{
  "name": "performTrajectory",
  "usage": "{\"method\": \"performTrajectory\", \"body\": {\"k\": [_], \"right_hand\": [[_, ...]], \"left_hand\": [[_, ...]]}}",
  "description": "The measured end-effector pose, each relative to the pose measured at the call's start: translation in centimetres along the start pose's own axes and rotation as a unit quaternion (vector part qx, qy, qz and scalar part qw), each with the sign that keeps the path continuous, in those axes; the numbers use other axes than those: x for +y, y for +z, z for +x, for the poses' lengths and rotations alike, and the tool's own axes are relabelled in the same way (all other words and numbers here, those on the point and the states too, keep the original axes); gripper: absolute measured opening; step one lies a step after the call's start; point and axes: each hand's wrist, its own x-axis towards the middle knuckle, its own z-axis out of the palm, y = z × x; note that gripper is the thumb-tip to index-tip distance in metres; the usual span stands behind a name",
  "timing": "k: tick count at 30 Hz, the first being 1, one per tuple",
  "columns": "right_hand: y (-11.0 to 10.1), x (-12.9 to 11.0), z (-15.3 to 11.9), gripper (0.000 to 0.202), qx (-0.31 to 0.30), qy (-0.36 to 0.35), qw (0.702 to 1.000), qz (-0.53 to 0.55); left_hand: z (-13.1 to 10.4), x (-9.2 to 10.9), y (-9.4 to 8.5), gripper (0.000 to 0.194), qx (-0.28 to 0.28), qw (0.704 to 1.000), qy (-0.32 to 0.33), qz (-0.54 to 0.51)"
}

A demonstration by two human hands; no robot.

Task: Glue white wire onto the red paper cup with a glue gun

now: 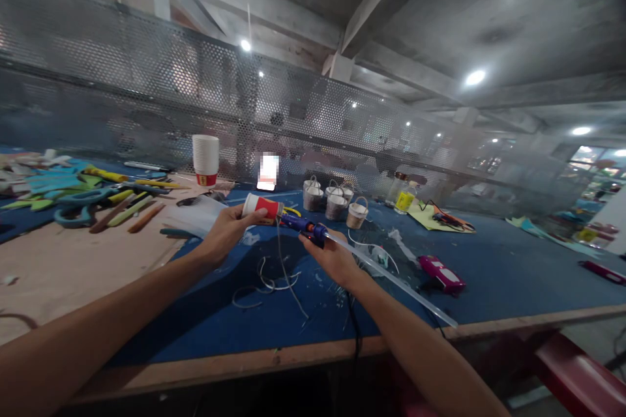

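My left hand (pixel 227 229) is closed around a red and white paper cup (pixel 258 207), tilted on its side with its base end facing right. A thin grey cord (pixel 282 260) hangs from that end down to the blue table. In my right hand (pixel 335 257) is a blue glue gun (pixel 299 224), its nozzle touching or very close to the cup's base end; which of the two I cannot tell. A long clear glue stick (pixel 391 280) sticks out from the back of the gun toward the lower right.
Several small cord-wrapped buckets (pixel 335 204) stand behind my hands. A stack of paper cups (pixel 205 158), a lit phone (pixel 268 171) and scissors (pixel 78 207) lie farther left and back. On the right are a magenta tool (pixel 441 273) and a yellow-labelled bottle (pixel 405 199).
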Motion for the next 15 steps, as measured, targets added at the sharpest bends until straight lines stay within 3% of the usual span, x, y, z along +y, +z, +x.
{"method": "performTrajectory", "body": {"k": [15], "right_hand": [[0.07,0.15,-0.01,0.035,0.002,0.008,1.0,0.004]], "left_hand": [[-0.16,0.28,0.05,0.026,0.005,1.0,0.014,0.011]]}}
